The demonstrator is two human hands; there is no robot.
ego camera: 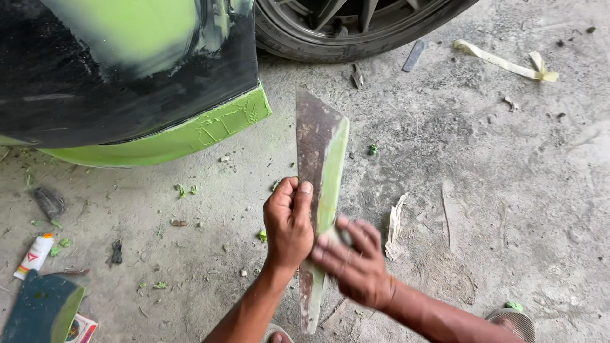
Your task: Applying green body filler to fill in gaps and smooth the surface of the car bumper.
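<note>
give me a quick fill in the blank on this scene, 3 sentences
1. The left hand grips a wide metal ____.
2. The putty on the scraper and car panel is ____ in colour.
3. Above the scraper, at the top of the picture, is a car ____.

Missing words: scraper; green; wheel

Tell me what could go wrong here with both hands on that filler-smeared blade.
1. The left hand wraps the metal spreader blade itself, so a slip could cut the palm.
2. The right hand presses a small scraper against the green filler strip; scraped bits could drop onto the gritty concrete floor.
3. The blade's tip sits near the car's body panel, so a jerk might scratch it.
</note>
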